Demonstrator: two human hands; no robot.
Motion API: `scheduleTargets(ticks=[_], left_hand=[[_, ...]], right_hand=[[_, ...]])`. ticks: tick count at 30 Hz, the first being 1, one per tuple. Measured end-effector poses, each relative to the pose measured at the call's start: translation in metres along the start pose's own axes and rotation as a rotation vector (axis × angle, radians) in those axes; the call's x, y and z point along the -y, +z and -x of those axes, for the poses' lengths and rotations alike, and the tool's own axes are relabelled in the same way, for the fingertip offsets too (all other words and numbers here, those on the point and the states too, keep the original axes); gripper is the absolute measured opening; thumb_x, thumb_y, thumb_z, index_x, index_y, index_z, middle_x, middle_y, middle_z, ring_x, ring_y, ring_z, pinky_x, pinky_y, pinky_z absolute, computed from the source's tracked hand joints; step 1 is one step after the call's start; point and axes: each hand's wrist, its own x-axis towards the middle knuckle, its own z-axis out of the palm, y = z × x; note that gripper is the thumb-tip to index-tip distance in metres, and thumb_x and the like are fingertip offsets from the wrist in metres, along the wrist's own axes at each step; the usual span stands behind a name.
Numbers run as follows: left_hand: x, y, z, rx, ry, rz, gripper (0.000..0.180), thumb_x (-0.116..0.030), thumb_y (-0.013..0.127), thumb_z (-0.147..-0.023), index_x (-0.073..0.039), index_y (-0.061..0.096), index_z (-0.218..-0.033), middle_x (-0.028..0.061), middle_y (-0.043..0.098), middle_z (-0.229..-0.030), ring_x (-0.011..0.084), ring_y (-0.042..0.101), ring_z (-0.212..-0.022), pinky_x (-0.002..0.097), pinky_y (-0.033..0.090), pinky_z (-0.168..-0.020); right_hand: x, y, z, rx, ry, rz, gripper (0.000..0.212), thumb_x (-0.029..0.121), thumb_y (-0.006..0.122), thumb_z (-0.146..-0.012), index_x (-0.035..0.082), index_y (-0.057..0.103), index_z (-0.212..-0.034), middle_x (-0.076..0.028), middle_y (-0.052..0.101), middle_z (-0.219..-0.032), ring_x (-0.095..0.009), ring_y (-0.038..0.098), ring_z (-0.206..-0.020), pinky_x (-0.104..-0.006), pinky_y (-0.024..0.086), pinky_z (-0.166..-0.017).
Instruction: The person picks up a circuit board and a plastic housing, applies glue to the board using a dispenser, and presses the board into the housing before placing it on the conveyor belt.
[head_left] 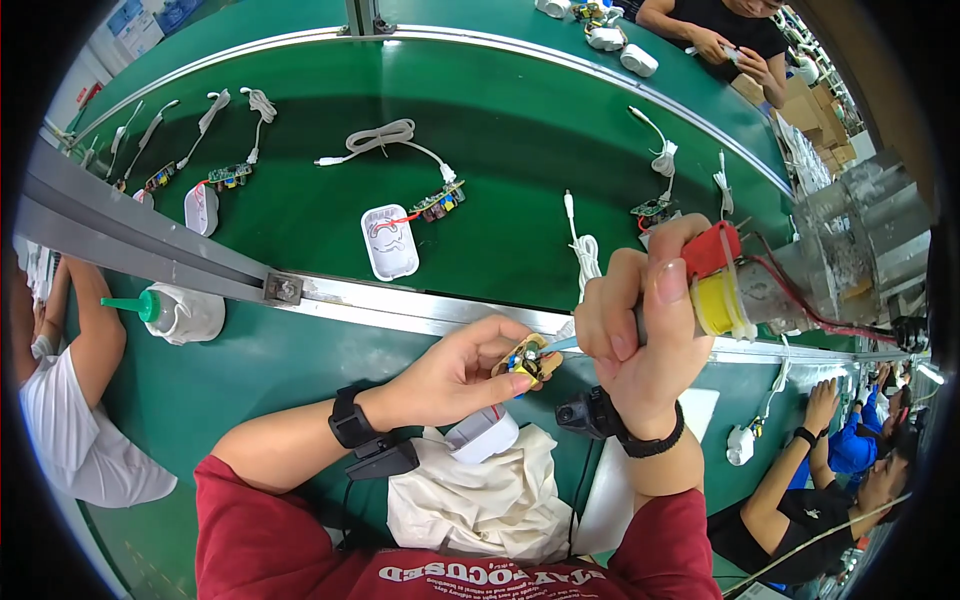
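My left hand [462, 370] pinches a small circuit board [528, 361] with yellow and blue parts, held above my lap. My right hand [640, 320] grips a hand tool [722, 288] with a red and yellow body; its thin tip touches the board. A white plastic housing [482, 436] hangs just below the board on red wires, resting on a cream cloth [490, 500]. Both wrists wear black bands.
The green conveyor belt [500, 130] carries white housings [389, 241] with boards and coiled white cables [380, 138]. A metal rail [330, 295] edges it. A white squeeze bottle [180, 312] stands left. Other people sit at left, right and across.
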Motion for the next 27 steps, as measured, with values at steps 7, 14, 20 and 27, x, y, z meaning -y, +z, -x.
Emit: scheduleTargets(ticks=[7,14,20,27], left_hand=[[0.002,-0.001,0.000,0.005,0.005,-0.017,0.031,-0.006,0.056,-0.093,-0.003,0.044,-0.122,0.0064,0.063,-0.109,0.0090,0.058,-0.099,0.0251,0.046,-0.085],[-0.002,-0.004,0.002,-0.007,-0.046,-0.037,0.031,-0.006,0.057,-0.093,-0.003,0.044,-0.122,0.0059,0.063,-0.109,0.0081,0.058,-0.097,0.0243,0.046,-0.082],[0.005,-0.009,0.000,0.006,0.006,-0.040,0.031,-0.007,0.057,-0.093,-0.003,0.044,-0.122,0.0058,0.063,-0.106,0.0089,0.059,-0.095,0.0242,0.048,-0.078],[-0.013,-0.029,-0.012,0.061,-0.247,-0.019,0.034,-0.008,0.058,-0.092,-0.003,0.044,-0.122,0.0062,0.061,-0.105,0.0115,0.060,-0.091,0.0258,0.050,-0.074]], right_hand=[[0.003,0.003,-0.002,-0.010,0.018,0.005,0.027,0.032,0.052,-0.095,0.012,0.035,-0.090,0.001,0.032,-0.046,-0.008,0.025,-0.033,-0.0239,0.020,-0.032],[0.000,0.005,-0.003,-0.042,-0.007,0.048,0.028,0.032,0.050,-0.096,0.007,0.040,-0.101,0.001,0.032,-0.046,-0.007,0.027,-0.033,-0.0237,0.021,-0.032],[0.005,0.007,-0.006,-0.034,-0.028,0.138,0.044,0.033,0.047,-0.097,-0.002,0.037,-0.122,0.001,0.033,-0.047,-0.008,0.029,-0.034,-0.0231,0.022,-0.033],[0.008,0.010,-0.002,0.009,0.018,0.023,0.043,0.030,0.049,-0.096,-0.003,0.038,-0.121,0.002,0.036,-0.048,-0.006,0.032,-0.035,-0.0220,0.024,-0.035]])
